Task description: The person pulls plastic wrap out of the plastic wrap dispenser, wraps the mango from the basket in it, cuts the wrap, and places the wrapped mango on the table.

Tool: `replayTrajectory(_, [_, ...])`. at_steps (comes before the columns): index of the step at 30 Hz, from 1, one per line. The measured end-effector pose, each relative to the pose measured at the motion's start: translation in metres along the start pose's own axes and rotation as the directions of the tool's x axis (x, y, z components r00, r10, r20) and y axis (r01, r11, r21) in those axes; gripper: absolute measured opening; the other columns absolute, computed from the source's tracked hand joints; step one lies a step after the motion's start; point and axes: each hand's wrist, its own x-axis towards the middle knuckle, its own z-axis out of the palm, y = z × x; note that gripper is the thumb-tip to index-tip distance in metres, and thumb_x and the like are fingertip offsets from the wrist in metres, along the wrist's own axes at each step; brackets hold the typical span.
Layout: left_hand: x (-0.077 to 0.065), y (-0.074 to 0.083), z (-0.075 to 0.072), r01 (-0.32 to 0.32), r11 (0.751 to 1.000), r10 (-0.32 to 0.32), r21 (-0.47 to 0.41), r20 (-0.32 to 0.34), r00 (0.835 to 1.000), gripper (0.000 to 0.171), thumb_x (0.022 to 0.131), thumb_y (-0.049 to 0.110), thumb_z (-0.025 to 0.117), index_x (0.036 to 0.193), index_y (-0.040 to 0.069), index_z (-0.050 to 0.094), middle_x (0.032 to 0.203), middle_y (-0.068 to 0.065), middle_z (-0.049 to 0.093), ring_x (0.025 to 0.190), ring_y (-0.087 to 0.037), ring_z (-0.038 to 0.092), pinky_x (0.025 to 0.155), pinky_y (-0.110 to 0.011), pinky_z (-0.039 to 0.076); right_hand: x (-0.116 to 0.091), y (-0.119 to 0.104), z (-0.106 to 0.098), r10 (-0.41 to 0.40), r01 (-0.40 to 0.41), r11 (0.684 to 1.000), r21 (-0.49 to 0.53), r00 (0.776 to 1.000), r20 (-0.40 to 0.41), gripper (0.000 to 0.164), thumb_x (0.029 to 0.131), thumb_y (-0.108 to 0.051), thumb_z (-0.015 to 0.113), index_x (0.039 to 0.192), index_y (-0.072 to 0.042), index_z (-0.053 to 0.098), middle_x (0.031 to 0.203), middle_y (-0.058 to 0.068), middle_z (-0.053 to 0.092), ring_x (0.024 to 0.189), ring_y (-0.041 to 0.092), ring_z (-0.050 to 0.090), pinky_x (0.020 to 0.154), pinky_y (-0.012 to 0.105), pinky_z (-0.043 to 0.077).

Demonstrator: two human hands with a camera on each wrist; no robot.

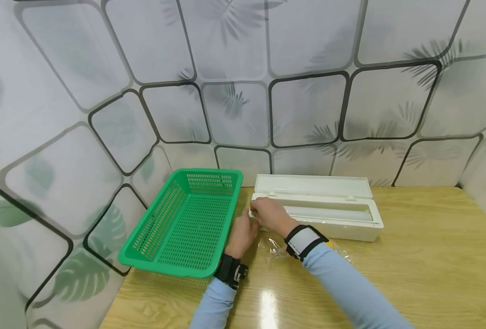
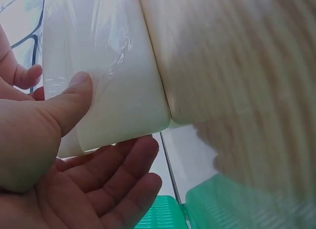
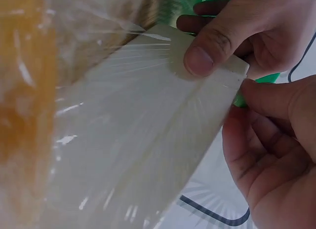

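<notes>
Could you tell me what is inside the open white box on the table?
Inside the white box, a pale roll of cling film lies along the trough. Both hands cover its left end, so that part cannot be seen.

Light-blue sleeves (image 1: 350, 283), black wrist straps (image 1: 230, 270).

Head view: high, looks forward and down across table (image 1: 432, 274) toward wall; wide, takes in basket (image 1: 185, 224), box (image 1: 321, 208), both hands. Left wrist view: very near, from below left hand (image 2: 59, 155), faces box end (image 2: 113, 91); basket corner at bottom edge. Right wrist view: very near, faces same box end (image 3: 148, 140). All three share box's left end; both wrist views show both hands.
</notes>
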Motion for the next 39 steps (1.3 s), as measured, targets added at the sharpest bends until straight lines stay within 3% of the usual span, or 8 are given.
replayTrajectory(8, [0.0, -0.002, -0.003, 0.018, 0.998, -0.017, -0.058, 0.027, 0.999, 0.032, 0.086, 0.004, 0.071, 0.108, -0.009, 0.051, 0.074, -0.02, 0.063, 0.068, -0.032, 0.062, 0.056, -0.039, 0.047, -0.003, -0.001, 0.001, -0.011, 0.009, 0.999, -0.033, 0.998, -0.064, 0.008, 0.083, -0.001, 0.074, 0.08, -0.007, 0.069, 0.082, 0.007, 0.068, 0.078, 0.027, 0.066, 0.069, 0.039, 0.055])
replayTrajectory(20, [0.002, -0.001, -0.003, 0.038, 0.999, -0.037, -0.009, 0.046, 0.998, 0.028, 0.089, 0.011, 0.073, 0.098, -0.006, 0.052, 0.072, -0.02, 0.061, 0.07, -0.038, 0.063, 0.056, -0.041, 0.047, -0.009, 0.004, 0.004, -0.057, 0.057, 0.998, -0.004, 0.99, -0.126, 0.01, 0.081, 0.005, 0.07, 0.079, -0.004, 0.068, 0.08, 0.007, 0.065, 0.076, 0.025, 0.066, 0.07, 0.036, 0.055])
replayTrajectory(28, [0.001, 0.0, -0.002, 0.047, 0.998, -0.046, -0.031, 0.036, 0.998, 0.027, 0.088, 0.012, 0.074, 0.093, -0.005, 0.054, 0.072, -0.02, 0.061, 0.069, -0.036, 0.064, 0.054, -0.038, 0.045, -0.012, 0.01, 0.005, -0.083, 0.09, 0.994, 0.054, 0.988, -0.13, 0.011, 0.081, 0.01, 0.066, 0.079, -0.001, 0.066, 0.079, 0.01, 0.063, 0.077, 0.027, 0.066, 0.072, 0.037, 0.055])
replayTrajectory(35, [0.0, 0.0, -0.002, 0.101, 0.993, -0.098, -0.065, 0.059, 0.994, 0.03, 0.087, 0.016, 0.076, 0.094, -0.004, 0.055, 0.074, -0.019, 0.064, 0.069, -0.029, 0.062, 0.053, -0.036, 0.045, -0.016, 0.011, 0.002, -0.063, 0.072, 0.994, 0.079, 0.993, -0.103, 0.009, 0.083, 0.009, 0.066, 0.081, -0.001, 0.066, 0.082, 0.013, 0.065, 0.08, 0.028, 0.065, 0.074, 0.038, 0.055])
replayTrajectory(39, [0.0, 0.0, -0.001, 0.093, 0.995, -0.09, -0.048, 0.053, 0.995, 0.032, 0.087, 0.019, 0.077, 0.094, -0.004, 0.055, 0.077, -0.023, 0.065, 0.073, -0.035, 0.066, 0.055, -0.04, 0.047, -0.019, 0.012, 0.001, -0.043, 0.052, 0.994, 0.092, 0.994, -0.099, 0.01, 0.083, 0.008, 0.067, 0.081, -0.001, 0.066, 0.081, 0.011, 0.064, 0.079, 0.027, 0.064, 0.073, 0.038, 0.055])
